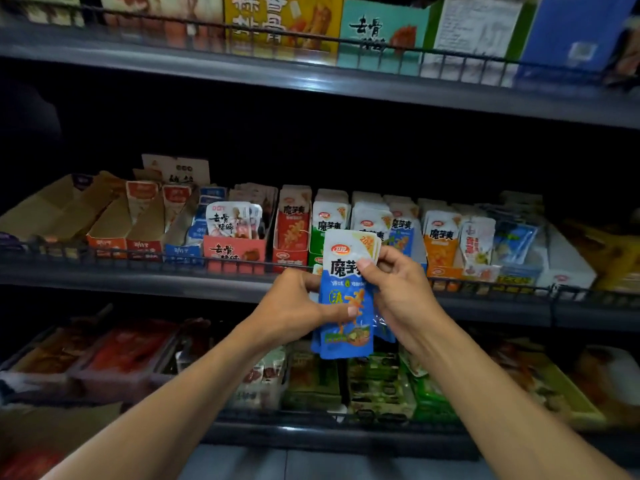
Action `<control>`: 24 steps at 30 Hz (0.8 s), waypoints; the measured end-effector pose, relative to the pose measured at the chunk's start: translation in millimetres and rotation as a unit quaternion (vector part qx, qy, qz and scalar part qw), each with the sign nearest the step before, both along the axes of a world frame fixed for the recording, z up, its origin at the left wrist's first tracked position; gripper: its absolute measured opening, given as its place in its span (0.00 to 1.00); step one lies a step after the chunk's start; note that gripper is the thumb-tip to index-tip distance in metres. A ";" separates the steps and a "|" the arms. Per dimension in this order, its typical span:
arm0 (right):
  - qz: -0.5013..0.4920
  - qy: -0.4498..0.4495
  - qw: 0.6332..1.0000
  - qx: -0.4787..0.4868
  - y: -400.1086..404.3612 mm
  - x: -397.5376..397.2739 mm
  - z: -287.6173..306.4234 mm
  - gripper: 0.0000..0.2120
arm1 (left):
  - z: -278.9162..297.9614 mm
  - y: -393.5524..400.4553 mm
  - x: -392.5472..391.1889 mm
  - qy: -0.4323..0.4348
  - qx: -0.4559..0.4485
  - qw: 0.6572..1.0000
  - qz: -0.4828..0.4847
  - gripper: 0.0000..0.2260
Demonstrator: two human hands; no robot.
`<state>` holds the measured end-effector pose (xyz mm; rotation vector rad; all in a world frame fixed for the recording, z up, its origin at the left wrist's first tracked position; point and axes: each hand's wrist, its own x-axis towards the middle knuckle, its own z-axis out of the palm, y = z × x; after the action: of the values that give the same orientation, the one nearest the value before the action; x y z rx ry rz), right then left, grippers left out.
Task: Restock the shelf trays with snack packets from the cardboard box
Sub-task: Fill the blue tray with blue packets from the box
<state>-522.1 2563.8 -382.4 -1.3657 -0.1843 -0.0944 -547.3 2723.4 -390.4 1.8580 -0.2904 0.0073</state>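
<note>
Three shelf levels in sight, dark metal, wire rails along the fronts. Middle shelf (145, 282) taken as landmark: above it, tall cartons behind the top rail; below it, a lower tier of red and green packs, blurred. On the middle shelf, a row of shelf trays (235, 252) side by side: brown cardboard ones toward its left end, looking hollow at the front; a red one with a white packet standing in it; then red, green, blue and orange trays (441, 251) filled with upright white-topped packets; more bagged goods toward its right end, too blurred to name.

In front of the middle shelf, just at its rail and overlapping the green and blue trays, a small stack of snack packets (346, 296), white on top and blue below, held upright, several layered and slightly fanned at the bottom edge.

Left hand (294, 306) on the stack's left side, low, fingers wrapped behind and thumb pressed on the blue front. Right hand (398, 289) on the stack's right side, higher, thumb pinching the front near the white-blue border, fingers curled behind. Both hands grasping the same stack, packets between them, bottom edges hanging below both hands.
</note>
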 end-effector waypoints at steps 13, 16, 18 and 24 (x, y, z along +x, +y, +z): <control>0.144 -0.046 0.855 -0.497 -78.5 37.2 43.5 0.09 | 5.0 -36.5 47.6 -0.026 0.229 0.966 -0.114 0.10; 0.124 -0.041 0.844 -0.521 -99.0 51.5 55.3 0.09 | 7.2 -40.2 60.0 -0.059 0.222 0.968 -0.102 0.20; 0.087 -0.037 0.853 -0.514 -118.4 61.5 64.9 0.08 | 7.5 -36.7 69.5 -0.091 0.229 0.965 -0.084 0.16; -0.075 -0.106 0.863 -0.489 -153.4 92.4 80.3 0.05 | 3.4 -21.9 89.2 -0.094 0.254 0.959 -0.086 0.06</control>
<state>-429.7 2410.4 -302.1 -2.3937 -0.3369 -0.3129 -458.2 2701.5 -387.0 2.3396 -0.6320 -0.0115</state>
